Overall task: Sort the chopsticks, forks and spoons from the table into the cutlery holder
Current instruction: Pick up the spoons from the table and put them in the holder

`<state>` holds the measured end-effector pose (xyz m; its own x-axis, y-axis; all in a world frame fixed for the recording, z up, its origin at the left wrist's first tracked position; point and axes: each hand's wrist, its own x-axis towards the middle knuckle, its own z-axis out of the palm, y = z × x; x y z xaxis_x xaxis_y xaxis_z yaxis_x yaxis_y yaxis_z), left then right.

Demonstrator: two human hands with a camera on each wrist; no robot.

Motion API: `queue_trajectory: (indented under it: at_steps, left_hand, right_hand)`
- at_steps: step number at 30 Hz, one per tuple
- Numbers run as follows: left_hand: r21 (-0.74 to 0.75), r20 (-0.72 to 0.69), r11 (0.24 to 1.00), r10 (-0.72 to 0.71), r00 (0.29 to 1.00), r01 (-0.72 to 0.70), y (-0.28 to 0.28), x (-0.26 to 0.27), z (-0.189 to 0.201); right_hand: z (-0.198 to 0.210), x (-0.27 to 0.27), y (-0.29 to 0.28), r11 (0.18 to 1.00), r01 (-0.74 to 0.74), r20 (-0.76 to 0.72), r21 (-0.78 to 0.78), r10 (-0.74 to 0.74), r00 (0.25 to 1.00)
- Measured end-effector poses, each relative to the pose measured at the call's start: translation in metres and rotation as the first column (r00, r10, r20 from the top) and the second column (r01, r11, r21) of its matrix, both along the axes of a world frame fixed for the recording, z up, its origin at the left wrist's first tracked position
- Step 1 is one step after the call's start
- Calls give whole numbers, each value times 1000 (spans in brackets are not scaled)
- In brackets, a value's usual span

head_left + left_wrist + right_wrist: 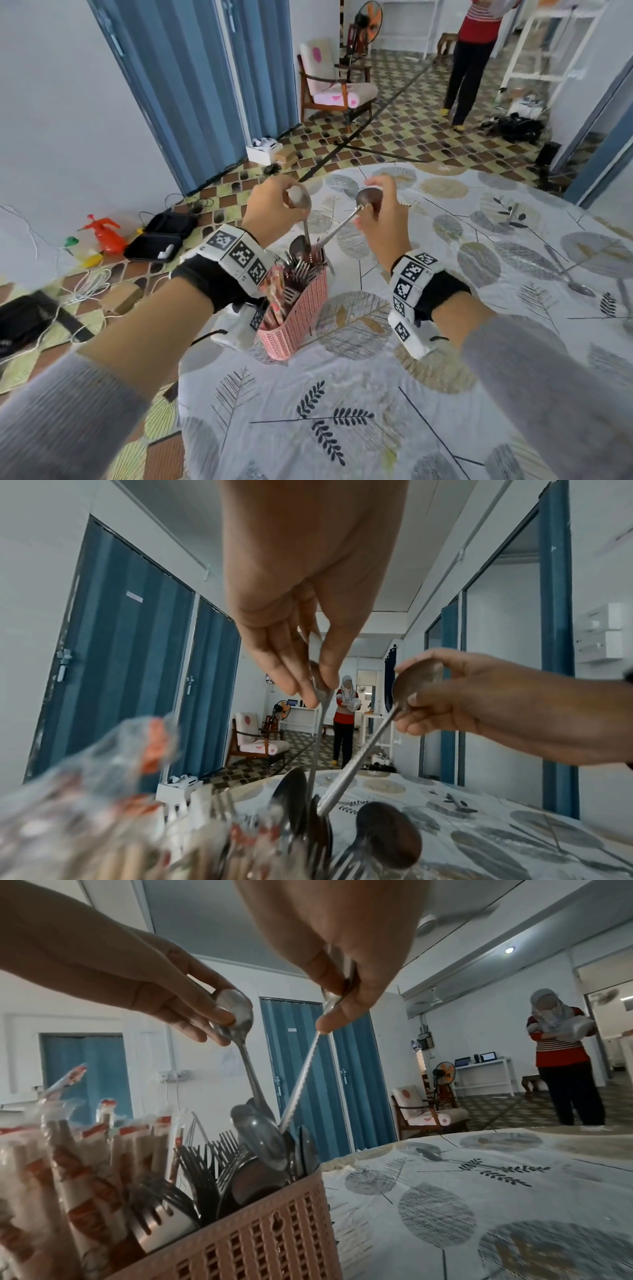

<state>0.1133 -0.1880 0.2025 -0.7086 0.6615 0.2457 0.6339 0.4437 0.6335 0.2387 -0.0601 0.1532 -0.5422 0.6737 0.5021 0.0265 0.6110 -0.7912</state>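
A pink slotted cutlery holder (301, 318) (267, 1240) stands on the leaf-print table (342, 428). It holds wrapped chopsticks (274, 294) (85, 1150), forks (298, 270) (205, 1156) and spoons. My left hand (291, 202) (318, 693) pinches the bowl of a steel spoon (306, 226) (246, 1056), its handle down in the far compartment. My right hand (370, 209) (335, 1007) pinches a second spoon (337, 228) (363, 750) by the bowl, its slanted handle tip entering the same compartment. One loose spoon (579, 287) (431, 1154) lies on the cloth to the right.
The table's left edge runs just beside the holder. On the floor to the left lie a black case (161, 236) and a red sprayer (102, 233). A wooden armchair (332, 82) and a person in a red top (476, 58) are far across the room.
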Motion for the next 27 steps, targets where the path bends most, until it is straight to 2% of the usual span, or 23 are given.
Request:
queue_trajectory:
  at_steps: [4,9,14,18,21,25,27]
  left_hand:
    - [-83,35,996,-42,999,45,-8,1,-14]
    - [-141,33,987,-69,997,73,-11,0,-31]
    - [-136,31,988,-65,997,69,-10,-3,-36]
    - [-236,62,965,-105,993,117,-9,-2,-41]
    - [-278,62,951,-122,991,134,-10,-2,-44]
    - [-182,90,976,-109,990,124,-14,-1,-41]
    - [-154,86,980,-110,990,123,-17,0,-39]
  right_hand:
    - [-3,-13,-11,996,-50,36,80,48,998]
    - [-17,-23,-17,980,-132,190,150,102,977]
    - [-23,-27,-20,961,-165,248,221,108,963]
    - [-28,-31,-22,946,-199,481,257,53,875]
    - [-29,-29,-20,961,-195,552,194,57,832]
    - [-20,-23,-23,981,-163,564,104,77,822]
    - [-16,-18,-26,991,-133,581,-5,111,806]
